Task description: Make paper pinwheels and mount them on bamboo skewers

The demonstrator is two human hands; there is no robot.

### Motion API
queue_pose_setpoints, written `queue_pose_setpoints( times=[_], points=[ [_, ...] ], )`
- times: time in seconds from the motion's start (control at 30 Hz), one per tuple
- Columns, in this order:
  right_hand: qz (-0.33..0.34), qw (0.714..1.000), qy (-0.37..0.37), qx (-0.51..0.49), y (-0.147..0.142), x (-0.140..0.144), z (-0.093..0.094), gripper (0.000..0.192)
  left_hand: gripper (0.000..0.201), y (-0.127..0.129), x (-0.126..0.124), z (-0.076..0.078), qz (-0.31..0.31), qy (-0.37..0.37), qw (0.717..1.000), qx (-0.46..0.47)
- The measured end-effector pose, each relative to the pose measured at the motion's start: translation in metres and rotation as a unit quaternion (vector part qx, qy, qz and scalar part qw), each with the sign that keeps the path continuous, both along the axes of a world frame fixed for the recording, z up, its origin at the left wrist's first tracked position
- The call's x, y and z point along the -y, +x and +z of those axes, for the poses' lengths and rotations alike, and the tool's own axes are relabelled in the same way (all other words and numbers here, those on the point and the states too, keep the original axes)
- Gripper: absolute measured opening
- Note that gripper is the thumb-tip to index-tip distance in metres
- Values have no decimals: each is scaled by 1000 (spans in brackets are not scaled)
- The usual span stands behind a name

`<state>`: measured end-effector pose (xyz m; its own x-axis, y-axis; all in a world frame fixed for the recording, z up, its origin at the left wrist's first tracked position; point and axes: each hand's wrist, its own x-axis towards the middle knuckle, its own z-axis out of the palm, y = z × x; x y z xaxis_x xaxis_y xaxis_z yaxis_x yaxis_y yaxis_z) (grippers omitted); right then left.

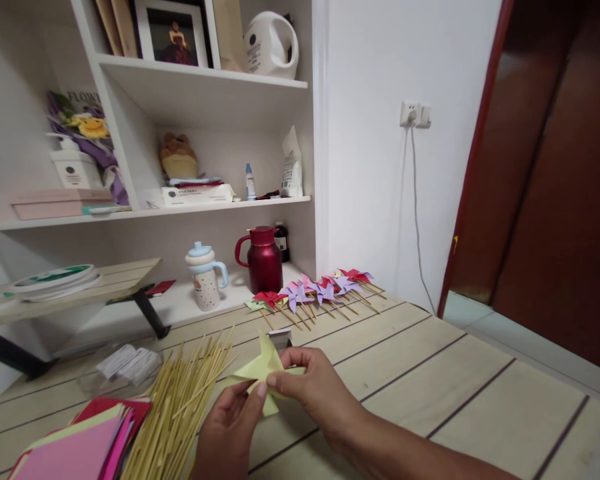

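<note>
1 slatted wooden table, white shelves

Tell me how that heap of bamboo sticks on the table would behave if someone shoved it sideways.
The bamboo sticks look thin and round, so they would probably roll and fan out rather than slide as one heap. They lie loose, already splayed at the far ends, so a shove likely scatters them. Each looks stiff yet slender, probably light and easy to snap. Some could slide under the colored paper stack beside them.

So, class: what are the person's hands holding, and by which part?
Both hands hold a folded yellow paper above the table. The left hand pinches its lower edge; the right hand grips its right side with thumb and fingers.
</note>
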<state>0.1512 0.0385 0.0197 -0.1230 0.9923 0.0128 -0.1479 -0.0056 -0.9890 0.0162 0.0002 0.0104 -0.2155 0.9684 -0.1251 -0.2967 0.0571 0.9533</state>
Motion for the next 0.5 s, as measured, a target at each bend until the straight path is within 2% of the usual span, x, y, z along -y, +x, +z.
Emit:
queue_pose_setpoints(
  times=[0.13,0.33,0.5],
  points=[
    [8,1000,-3,-6,0,2,-1,25,39,3,2,4,41,-3,999,-10],
    [18,1000,-11,-9,-1,5,1,26,23,2,4,19,18,11,999,-39],
    [14,1000,-22,-17,-2,5,-2,27,23,-3,5,26,22,-8,991,-129]
  ],
)
